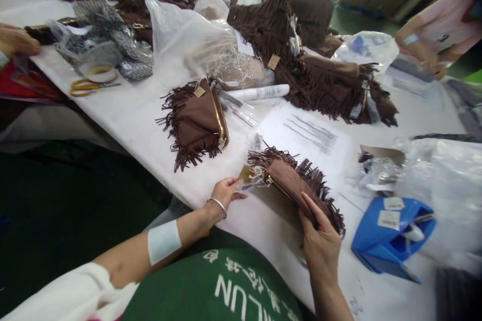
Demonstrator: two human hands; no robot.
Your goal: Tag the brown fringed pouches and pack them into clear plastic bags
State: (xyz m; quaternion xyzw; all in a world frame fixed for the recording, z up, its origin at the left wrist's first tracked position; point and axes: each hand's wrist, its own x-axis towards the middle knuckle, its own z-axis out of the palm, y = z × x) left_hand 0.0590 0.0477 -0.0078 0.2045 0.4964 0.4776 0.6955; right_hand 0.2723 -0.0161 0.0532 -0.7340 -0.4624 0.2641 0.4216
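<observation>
A brown fringed zip pouch [289, 179] is tilted up over the table in front of me, its gold zip facing me. My right hand [320, 230] grips its right end, thumb on the front. At its left end, my left hand [225, 194] pinches the gold-coloured hang tag [246, 174] and a clear plastic piece beside the zip pull. A second brown fringed pouch [198, 119] lies flat to the left, with a small tan tag [199, 92] on top.
A blue box [393, 235] with labels stands at right. Yellow-handled scissors [85, 87] and a tape roll [98, 71] lie at left. More fringed bags [331, 80], plastic bags [176, 35] and a printed sheet [309, 133] cover the table. Co-workers' hands [433, 62] show at the far edge.
</observation>
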